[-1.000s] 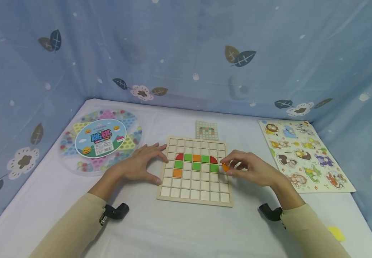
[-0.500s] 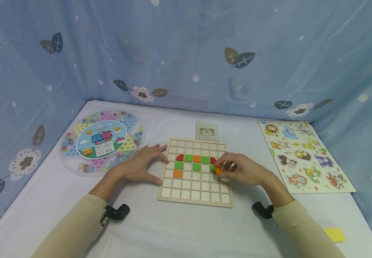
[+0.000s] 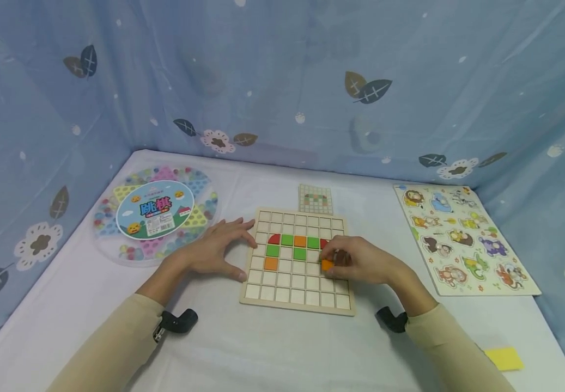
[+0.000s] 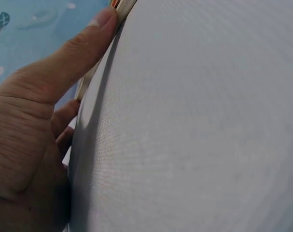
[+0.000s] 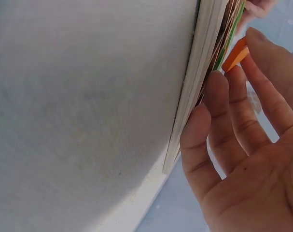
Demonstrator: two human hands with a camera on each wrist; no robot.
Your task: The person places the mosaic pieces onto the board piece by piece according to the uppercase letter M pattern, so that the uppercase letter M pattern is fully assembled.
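Observation:
A wooden grid board (image 3: pixel 296 308) lies in the middle of the table, with red, green and orange tiles set in some of its squares. Between thumb and fingers, my right hand (image 3: pixel 363 261) pinches an orange tile (image 3: pixel 327 265) over the right part of the grid. In the right wrist view that tile (image 5: pixel 236 54) is tilted, and the lower fingers are near the board's edge. My left hand (image 3: pixel 213 250) rests at the board's left side, thumb and fingertips against the rim, fingers loosely spread. The right hand partly covers the red tile (image 3: pixel 324 243) at the right.
Behind the board lies a small pattern card (image 3: pixel 315 199). A round Chinese checkers set (image 3: pixel 155 209) sits at the left and an animal puzzle board (image 3: pixel 463 239) at the right. Near the right sleeve is a yellow piece (image 3: pixel 505 359). Blue curtains stand around the table.
My right hand has moved left with the orange tile, from the board's right rim to over the squares below the right green tile. The left hand has stayed in place.

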